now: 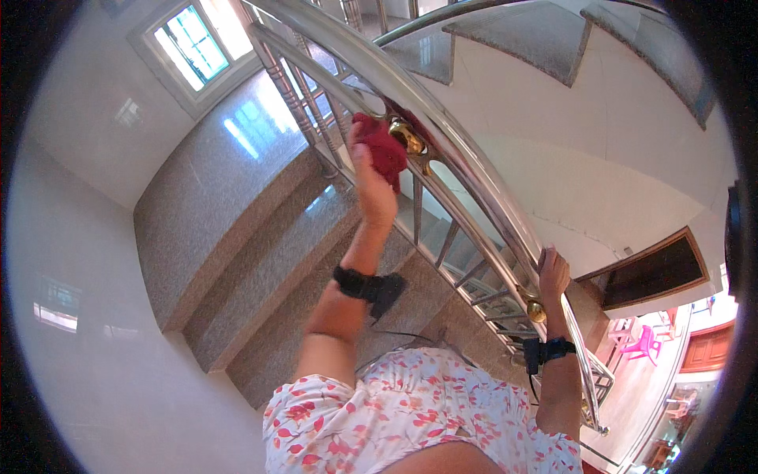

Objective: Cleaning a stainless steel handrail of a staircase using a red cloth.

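My left hand (376, 189) holds a dark red cloth (382, 148) against the staircase railing, beside a shiny gold-coloured ball ornament (407, 137) set between the rails. The cloth is bunched up and hides part of the fingers. Lower down on the right, my right hand (553, 272) is closed around the polished metal handrail (479, 172). Below that hand, a second gold-coloured ball (536, 311) sits in the railing. Black straps with small devices are on both wrists.
Speckled stone steps (266, 260) lie left of the railing, with a window (192, 44) above the landing. Beyond the railing, another flight (521, 41) curves upward. Far below at the right stands a pink plastic chair (642, 345). A cable runs near my waist.
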A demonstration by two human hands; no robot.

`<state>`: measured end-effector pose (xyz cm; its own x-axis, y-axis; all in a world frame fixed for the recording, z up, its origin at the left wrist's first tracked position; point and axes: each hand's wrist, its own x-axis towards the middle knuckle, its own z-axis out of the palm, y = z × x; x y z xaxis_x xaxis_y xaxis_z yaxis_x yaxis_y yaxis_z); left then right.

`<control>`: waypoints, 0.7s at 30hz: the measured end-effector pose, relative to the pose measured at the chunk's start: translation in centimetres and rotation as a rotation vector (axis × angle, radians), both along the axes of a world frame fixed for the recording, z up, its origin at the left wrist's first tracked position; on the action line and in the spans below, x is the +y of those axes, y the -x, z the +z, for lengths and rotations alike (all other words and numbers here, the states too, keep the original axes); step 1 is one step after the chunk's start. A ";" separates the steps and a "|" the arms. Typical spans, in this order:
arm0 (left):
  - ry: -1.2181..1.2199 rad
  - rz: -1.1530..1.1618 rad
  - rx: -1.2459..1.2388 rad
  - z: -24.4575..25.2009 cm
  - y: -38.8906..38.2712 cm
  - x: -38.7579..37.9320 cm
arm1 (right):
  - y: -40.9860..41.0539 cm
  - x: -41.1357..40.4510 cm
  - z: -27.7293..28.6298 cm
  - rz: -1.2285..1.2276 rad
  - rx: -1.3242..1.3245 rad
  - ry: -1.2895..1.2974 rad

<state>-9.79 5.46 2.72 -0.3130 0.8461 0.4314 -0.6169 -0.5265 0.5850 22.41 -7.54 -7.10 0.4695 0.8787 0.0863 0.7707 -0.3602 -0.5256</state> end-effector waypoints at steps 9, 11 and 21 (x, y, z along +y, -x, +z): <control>-0.001 1.014 0.932 -3.7 -4.3 4.4 | 0.2 -0.2 -1.0 -0.054 -0.033 -0.078; 0.148 1.014 0.705 -3.9 -3.9 5.4 | 1.6 -0.4 0.8 -0.066 -0.017 -0.073; 0.440 0.289 -0.169 -6.3 -2.5 8.2 | 2.7 -0.2 2.1 -0.070 -0.009 -0.128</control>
